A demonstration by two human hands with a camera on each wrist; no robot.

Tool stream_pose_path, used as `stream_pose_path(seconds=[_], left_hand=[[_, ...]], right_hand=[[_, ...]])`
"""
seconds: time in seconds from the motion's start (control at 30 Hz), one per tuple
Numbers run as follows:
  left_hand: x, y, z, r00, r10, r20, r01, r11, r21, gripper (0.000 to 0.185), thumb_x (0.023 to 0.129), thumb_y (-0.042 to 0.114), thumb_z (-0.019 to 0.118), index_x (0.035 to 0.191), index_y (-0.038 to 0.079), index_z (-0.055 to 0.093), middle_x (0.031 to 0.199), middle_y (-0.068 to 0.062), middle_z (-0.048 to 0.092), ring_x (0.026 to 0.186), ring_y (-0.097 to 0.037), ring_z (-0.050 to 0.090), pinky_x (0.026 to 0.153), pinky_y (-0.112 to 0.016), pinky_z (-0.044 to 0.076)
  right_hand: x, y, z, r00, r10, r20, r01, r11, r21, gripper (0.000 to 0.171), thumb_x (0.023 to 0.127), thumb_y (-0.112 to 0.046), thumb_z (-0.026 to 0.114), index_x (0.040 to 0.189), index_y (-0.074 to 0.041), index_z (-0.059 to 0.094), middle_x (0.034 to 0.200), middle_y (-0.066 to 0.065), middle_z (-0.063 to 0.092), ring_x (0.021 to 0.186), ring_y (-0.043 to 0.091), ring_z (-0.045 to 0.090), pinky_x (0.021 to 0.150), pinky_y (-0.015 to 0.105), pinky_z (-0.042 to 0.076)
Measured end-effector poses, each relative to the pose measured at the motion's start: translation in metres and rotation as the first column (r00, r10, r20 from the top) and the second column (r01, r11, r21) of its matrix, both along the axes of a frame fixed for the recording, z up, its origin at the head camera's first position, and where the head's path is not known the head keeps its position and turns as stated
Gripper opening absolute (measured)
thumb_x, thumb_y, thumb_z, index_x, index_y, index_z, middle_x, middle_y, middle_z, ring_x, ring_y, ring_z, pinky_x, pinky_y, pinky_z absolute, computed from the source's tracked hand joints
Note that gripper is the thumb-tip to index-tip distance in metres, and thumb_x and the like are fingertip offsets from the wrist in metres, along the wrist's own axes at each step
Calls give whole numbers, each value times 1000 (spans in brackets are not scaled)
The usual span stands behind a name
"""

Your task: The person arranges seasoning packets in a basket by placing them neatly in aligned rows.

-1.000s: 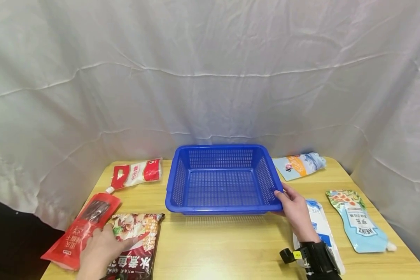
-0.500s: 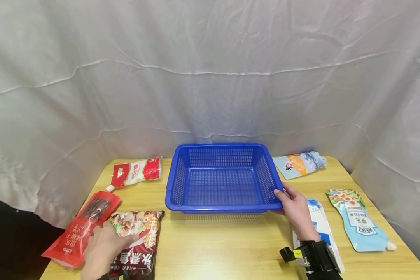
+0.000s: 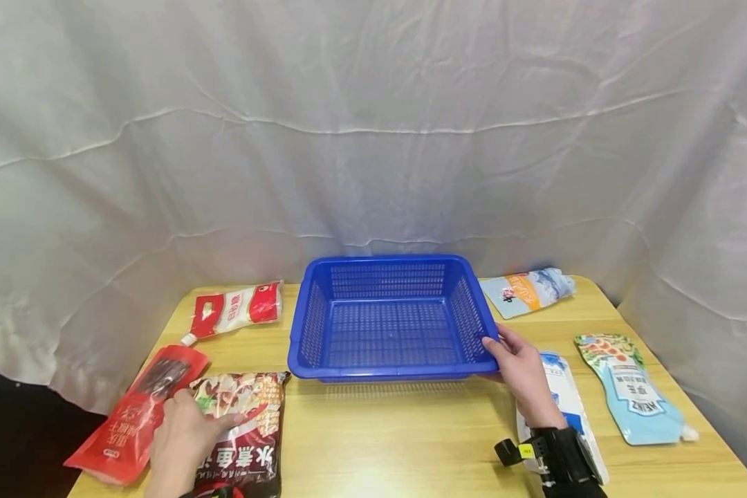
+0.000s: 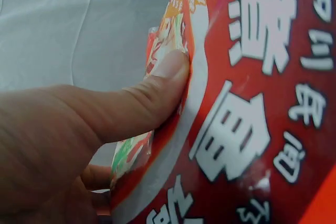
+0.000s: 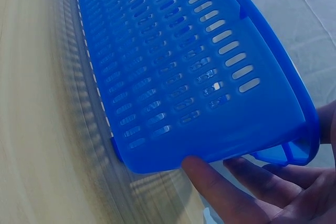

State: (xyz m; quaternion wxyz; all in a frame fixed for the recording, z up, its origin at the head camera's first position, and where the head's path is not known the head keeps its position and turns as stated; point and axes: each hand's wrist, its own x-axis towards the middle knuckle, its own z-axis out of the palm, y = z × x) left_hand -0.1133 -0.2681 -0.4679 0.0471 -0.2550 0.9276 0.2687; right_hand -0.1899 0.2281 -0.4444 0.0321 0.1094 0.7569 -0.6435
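Note:
A dark red food bag (image 3: 243,443) with a picture of food and white characters lies at the front left of the table. My left hand (image 3: 183,439) grips its left edge, the thumb (image 4: 157,85) over the printed face and the fingers partly hidden behind it. A blue plastic basket (image 3: 392,373) with slotted walls stands in the middle with only its own mesh floor inside. My right hand (image 3: 523,377) holds the near right corner, its thumb on the rim and its other fingers (image 5: 226,192) below and outside the wall.
Left of the bag lies a red packet (image 3: 140,418), with a red-and-white spouted pouch (image 3: 236,309) behind. Beyond the basket's right side is a blue-and-orange pouch (image 3: 529,292). A white pouch (image 3: 566,394) lies partly under my right wrist, beside a light-blue Heinz pouch (image 3: 635,394). Grey cloth (image 3: 373,138) hangs behind.
The whole head view has shifted slightly. My left hand has moved a little rightward over the bag's edge. My right hand keeps its hold on the basket corner.

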Motion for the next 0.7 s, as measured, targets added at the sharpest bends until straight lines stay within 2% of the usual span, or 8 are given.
stream_pose_path(seconds=[0.13,0.27,0.47,0.7], left_hand=[[0,-3,-3,999,-27,-42,28,999,27,96,82,38,88,131,-21,30,124,-45,37,111,-59,49,97,-71,44],[0,-2,-4,996,8,-88,-2,998,65,81,92,24,79,141,-15,29,130,-44,37,121,-62,45,103,-72,39],[0,0,-4,994,65,-84,-58,994,88,66,98,23,72,145,-3,33,128,-44,50,115,-58,53,95,-69,45],[-4,1,-5,993,71,-94,-63,994,91,56,102,19,66,142,-4,34,126,-43,52,111,-55,56,91,-67,46]], right_hand=[[0,-1,1,1000,1,-6,-1,1000,3,63,109,-27,55,162,-4,32,150,29,51,99,18,73,80,32,63],[0,-1,1,1000,1,-15,-1,1000,-11,61,109,-25,55,161,-3,34,149,30,51,98,19,73,80,33,63],[2,-1,1,1000,3,-12,-3,1000,-17,62,109,-26,56,161,-2,34,149,30,51,97,18,73,80,33,63],[1,0,2,1000,9,-10,-9,1000,-23,61,109,-26,55,161,-2,33,150,30,50,98,18,73,80,33,63]])
